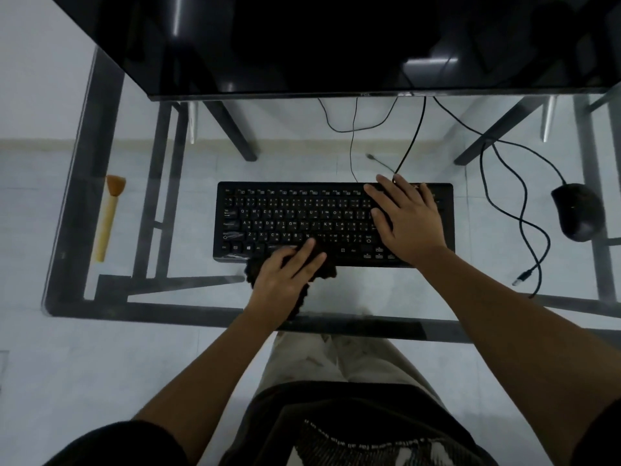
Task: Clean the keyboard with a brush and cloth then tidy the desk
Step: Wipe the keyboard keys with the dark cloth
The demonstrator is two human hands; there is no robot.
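Keyboard: middle of the bench, monitor at its 12 o'clock
Cloth: dark, bunched over the keyboard's 6 o'clock edge
Left hand: fingers fairly straight, pressing the cloth onto the bottom key row
Right hand: spread wide and flat on the keys at 3 o'clock, holding nothing
Brush: lies well apart at 9 o'clock
Mouse: apart at 3 o'clock
Doing it well: likely brace with the right hand, wipe row by row, pressure light so keycaps stay seated

Glass desk; pale tiled floor (dim light)
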